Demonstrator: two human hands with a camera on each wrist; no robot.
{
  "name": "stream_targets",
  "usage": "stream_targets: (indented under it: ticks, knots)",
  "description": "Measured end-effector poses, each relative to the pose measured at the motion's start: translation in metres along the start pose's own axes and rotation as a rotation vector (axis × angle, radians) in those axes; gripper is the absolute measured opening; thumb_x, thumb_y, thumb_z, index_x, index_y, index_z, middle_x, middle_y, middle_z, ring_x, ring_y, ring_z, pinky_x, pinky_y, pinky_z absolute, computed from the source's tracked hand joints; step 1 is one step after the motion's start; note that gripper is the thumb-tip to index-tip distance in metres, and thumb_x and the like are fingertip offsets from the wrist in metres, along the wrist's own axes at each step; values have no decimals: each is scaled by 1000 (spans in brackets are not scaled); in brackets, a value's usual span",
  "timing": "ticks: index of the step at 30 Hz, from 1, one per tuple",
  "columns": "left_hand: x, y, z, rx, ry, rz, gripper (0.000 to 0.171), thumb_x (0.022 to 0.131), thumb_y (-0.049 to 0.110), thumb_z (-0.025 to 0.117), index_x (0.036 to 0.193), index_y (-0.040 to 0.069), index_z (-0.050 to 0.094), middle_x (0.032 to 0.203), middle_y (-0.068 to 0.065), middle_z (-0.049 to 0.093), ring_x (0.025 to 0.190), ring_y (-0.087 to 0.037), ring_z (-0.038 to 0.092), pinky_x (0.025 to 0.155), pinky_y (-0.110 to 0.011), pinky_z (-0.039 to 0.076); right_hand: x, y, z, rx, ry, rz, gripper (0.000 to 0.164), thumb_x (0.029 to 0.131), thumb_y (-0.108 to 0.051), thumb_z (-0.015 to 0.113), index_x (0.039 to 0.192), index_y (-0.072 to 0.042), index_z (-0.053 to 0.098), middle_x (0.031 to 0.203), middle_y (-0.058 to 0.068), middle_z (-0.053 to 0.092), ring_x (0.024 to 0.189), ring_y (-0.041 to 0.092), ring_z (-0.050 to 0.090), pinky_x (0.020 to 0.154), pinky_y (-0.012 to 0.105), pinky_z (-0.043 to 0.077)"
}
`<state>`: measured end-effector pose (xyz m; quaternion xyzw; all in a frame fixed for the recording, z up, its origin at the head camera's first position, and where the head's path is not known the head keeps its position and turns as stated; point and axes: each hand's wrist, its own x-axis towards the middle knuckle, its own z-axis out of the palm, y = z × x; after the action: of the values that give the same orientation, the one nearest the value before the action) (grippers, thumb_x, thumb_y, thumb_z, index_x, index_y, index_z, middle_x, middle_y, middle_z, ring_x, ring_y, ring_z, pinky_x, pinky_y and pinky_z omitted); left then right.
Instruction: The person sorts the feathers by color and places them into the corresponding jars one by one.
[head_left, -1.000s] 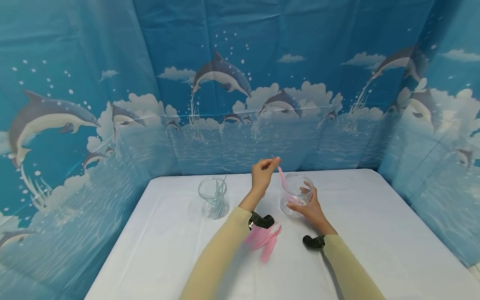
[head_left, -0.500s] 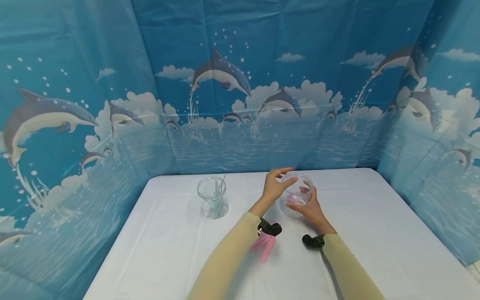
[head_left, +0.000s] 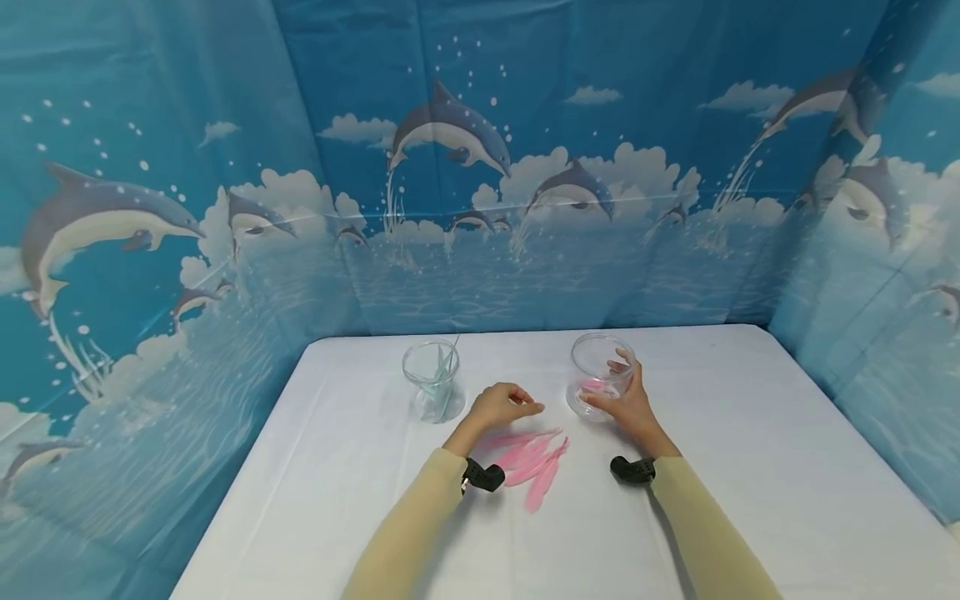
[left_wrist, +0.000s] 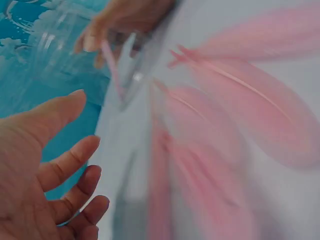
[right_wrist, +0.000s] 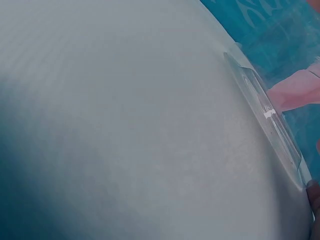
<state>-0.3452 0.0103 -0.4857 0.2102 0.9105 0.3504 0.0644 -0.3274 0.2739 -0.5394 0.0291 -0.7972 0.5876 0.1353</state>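
My right hand [head_left: 633, 407] holds a clear jar [head_left: 586, 372] at the table's back right, thumb in front and fingers round its far side. Inside the jar lies a pink feather [head_left: 595, 386]; the right wrist view shows the feather [right_wrist: 295, 91] above the jar's thick base [right_wrist: 267, 120]. My left hand [head_left: 501, 406] hovers near several loose pink feathers [head_left: 528, 454], holding nothing. In the left wrist view its fingers are loosely bent, with the thumb apart, beside the pink feathers [left_wrist: 250, 95], which look blurred. The right hand's far fingers show only through the jar wall.
Left of my left hand stands a second clear jar [head_left: 420, 387] with pale green feathers [head_left: 442, 367] poking up. A white cloth covers the table [head_left: 300, 500]. Close behind it hangs a blue dolphin-print curtain [head_left: 450, 283].
My left hand let a pink feather go into the right-hand jar, then came back left and down to the loose feathers. The right hand keeps its hold on the jar. The head view shifted slightly.
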Motion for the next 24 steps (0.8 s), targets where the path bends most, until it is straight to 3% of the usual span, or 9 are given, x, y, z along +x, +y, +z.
stream_targets:
  ticks: [2,5,14,21,24]
  knots:
    - [-6,-5,2,47,-56,12,28,79,46,73,88,19,72,82,11,63,76,-7,57,68,-26,45,0,-1,-1,-2,1,-1,103,74,-26,84,147,-24,11,147,17,28,134,36,23,104,61,16]
    - [-12,-7,9,109,-78,49,27,77,46,75,84,20,72,77,14,61,73,-7,53,66,-25,43,0,-2,-1,-2,4,5,104,74,-26,84,148,-24,11,147,17,28,134,36,23,104,62,16]
    - [-13,7,27,353,-33,49,28,72,50,78,73,24,67,70,11,51,73,-12,46,66,-28,38,0,-3,0,8,0,14,104,74,-26,84,148,-25,10,148,17,27,135,36,22,104,62,15]
    - [-7,14,29,340,-89,-4,25,74,44,78,65,23,67,65,13,54,66,-10,48,66,-29,38,-2,-9,-2,17,-7,25,104,74,-23,84,148,-22,10,148,19,27,135,38,22,104,62,14]
    - [-7,15,29,274,-88,-34,24,74,44,78,68,23,68,65,13,55,64,-9,48,63,-27,38,1,2,-1,-1,-2,29,105,73,-30,84,148,-27,10,148,17,27,135,37,22,104,63,15]
